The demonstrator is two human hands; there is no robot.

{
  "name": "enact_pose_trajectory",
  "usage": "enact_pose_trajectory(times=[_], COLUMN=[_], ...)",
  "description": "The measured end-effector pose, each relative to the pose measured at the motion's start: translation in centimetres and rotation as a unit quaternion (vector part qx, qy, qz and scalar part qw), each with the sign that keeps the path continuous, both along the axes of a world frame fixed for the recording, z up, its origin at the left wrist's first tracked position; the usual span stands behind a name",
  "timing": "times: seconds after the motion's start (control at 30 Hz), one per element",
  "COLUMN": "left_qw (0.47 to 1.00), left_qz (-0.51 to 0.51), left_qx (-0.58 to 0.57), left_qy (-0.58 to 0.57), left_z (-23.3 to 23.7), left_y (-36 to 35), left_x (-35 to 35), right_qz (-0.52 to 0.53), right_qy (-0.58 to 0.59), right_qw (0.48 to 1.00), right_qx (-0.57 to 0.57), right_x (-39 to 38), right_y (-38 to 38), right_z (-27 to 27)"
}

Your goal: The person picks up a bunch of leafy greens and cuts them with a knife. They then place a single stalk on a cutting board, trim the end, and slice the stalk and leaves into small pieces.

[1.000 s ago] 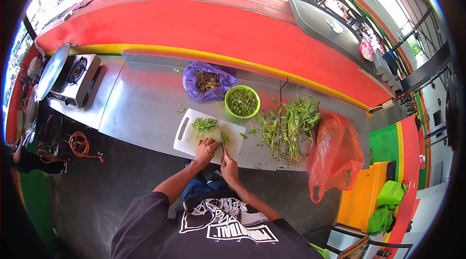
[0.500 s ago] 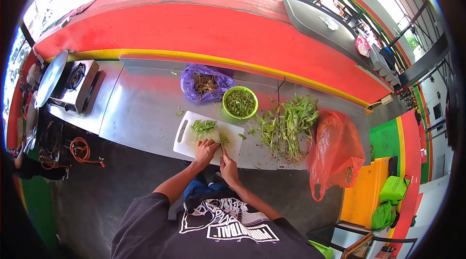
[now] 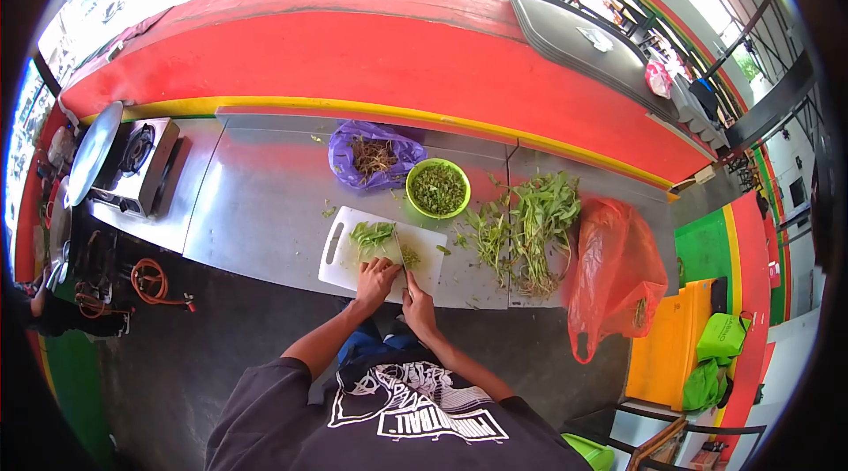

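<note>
A white cutting board [image 3: 334,273] lies on the steel counter at my front. My right hand [image 3: 418,305] is closed around the handle of a knife, its thin blade [image 3: 398,248] pointing away from me over the board. Just left of the blade, my left hand [image 3: 377,278] presses with curled fingers on the near end of a bunch of leafy greens [image 3: 373,236]. Small chopped bits [image 3: 411,256] lie right of the blade. Beyond the board stands a lime-green bowl [image 3: 438,189] of chopped greens.
A purple plastic bag [image 3: 346,155] with roots sits behind the board. Uncut leafy stalks [image 3: 541,228] lie at the right, beside a red plastic bag [image 3: 612,281] hanging over the edge. A gas stove [image 3: 140,162] stands far left. Behind the counter runs a red ledge [image 3: 353,56] bearing grey trays [image 3: 574,42].
The view has shifted slightly. Both hands keep nearly the same place on the board, with the knife still beside the left fingers.
</note>
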State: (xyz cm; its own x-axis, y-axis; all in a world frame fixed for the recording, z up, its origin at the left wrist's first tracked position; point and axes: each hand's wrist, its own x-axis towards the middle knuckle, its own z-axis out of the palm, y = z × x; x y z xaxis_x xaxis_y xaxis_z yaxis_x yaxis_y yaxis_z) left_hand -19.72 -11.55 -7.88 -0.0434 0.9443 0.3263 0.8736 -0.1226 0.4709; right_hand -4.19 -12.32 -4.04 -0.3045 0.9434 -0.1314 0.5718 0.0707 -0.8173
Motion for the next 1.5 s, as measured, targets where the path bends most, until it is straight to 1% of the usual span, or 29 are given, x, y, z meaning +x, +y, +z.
enact_pose_trajectory(times=[0.03, 0.1, 0.2, 0.23, 0.3, 0.33, 0.4, 0.43, 0.5, 0.63, 0.7, 0.73, 0.8, 0.9, 1.03, 1.1, 1.13, 1.2, 1.33, 1.43, 1.5], left_qw=[1.0, 1.0, 1.0, 1.0, 1.0, 1.0, 1.0, 1.0, 1.0, 0.999, 1.0, 1.0, 1.0, 0.999, 0.998, 0.998, 0.998, 0.998, 0.997, 0.994, 0.989], left_qz=[-0.002, -0.009, -0.012, -0.011, -0.013, -0.014, -0.006, -0.008, -0.019, -0.004, -0.01, -0.01, -0.025, -0.034, -0.038, -0.04, -0.039, -0.044, -0.052, -0.055, -0.052], left_qx=[0.002, -0.004, -0.005, -0.007, -0.006, -0.006, -0.013, -0.012, -0.004, -0.011, -0.01, -0.01, -0.004, -0.018, -0.019, -0.026, -0.028, -0.03, -0.024, -0.038, -0.041], left_qy=[0.002, -0.011, -0.018, -0.021, -0.019, -0.019, -0.002, -0.001, -0.007, -0.031, -0.027, -0.028, -0.018, -0.012, -0.036, -0.04, -0.043, -0.044, -0.055, -0.086, -0.132], left_z=[-0.3, -0.5, -0.4, -0.4, -0.1, 0.2, 0.5, 0.4, 0.1, -0.5, -0.5, -0.4, -0.2, -0.1, -0.8, -1.1, -1.2, -1.0, -0.7, -0.8, -0.9], left_y=[0.2, 0.6, 0.9, 0.9, 0.8, 0.6, 0.4, 0.5, 0.6, 1.1, 1.1, 1.1, 0.9, 0.4, 0.9, 1.2, 1.1, 1.2, 1.3, 1.8, 2.0], left_x=[-0.1, -0.5, -0.5, -0.3, -0.4, -0.3, -0.4, -0.4, -0.7, -0.6, -0.4, -0.4, -0.5, -0.6, -1.1, -1.0, -0.9, -0.8, -1.0, -1.3, -1.3], right_qz=[-0.002, -0.02, -0.009, -0.008, -0.005, -0.006, -0.013, -0.015, -0.038, -0.033, -0.017, -0.018, -0.016, -0.017, -0.031, -0.019, -0.017, -0.012, -0.014, -0.035, -0.036], right_qy=[0.002, 0.051, 0.05, 0.047, 0.011, 0.011, 0.012, 0.013, 0.028, 0.021, 0.029, 0.029, 0.016, -0.004, 0.046, 0.052, 0.049, 0.02, 0.004, 0.039, 0.04], right_qw=[1.0, 0.998, 0.997, 0.998, 1.0, 1.0, 0.997, 0.997, 0.998, 0.999, 0.995, 0.995, 1.0, 1.0, 0.998, 0.995, 0.996, 1.0, 1.0, 0.998, 0.989], right_qx=[0.002, 0.033, 0.052, 0.051, -0.005, -0.006, 0.076, 0.077, 0.036, -0.003, 0.092, 0.092, 0.022, 0.005, 0.021, 0.078, 0.077, -0.003, 0.0, 0.028, 0.137], right_x=[0.0, 0.0, 0.5, 0.6, 0.2, 0.0, -0.6, -0.6, -0.5, 0.4, 0.7, 0.7, 0.5, -0.2, -0.2, 0.3, 0.5, 0.5, -0.1, 0.1, 0.5], right_y=[-0.1, -0.6, -1.2, -1.1, -0.5, -0.5, 0.0, -0.1, -0.6, -1.6, -1.8, -1.6, -1.2, -0.2, -0.9, -1.3, -1.4, -0.9, -0.2, -0.8, -1.0], right_z=[-0.1, 0.0, 0.1, 0.2, -0.2, -0.5, -0.9, -0.9, -0.6, -0.2, -0.1, 0.0, 0.3, 0.2, -0.4, -0.6, -0.5, -0.3, -0.1, -0.6, -0.7])
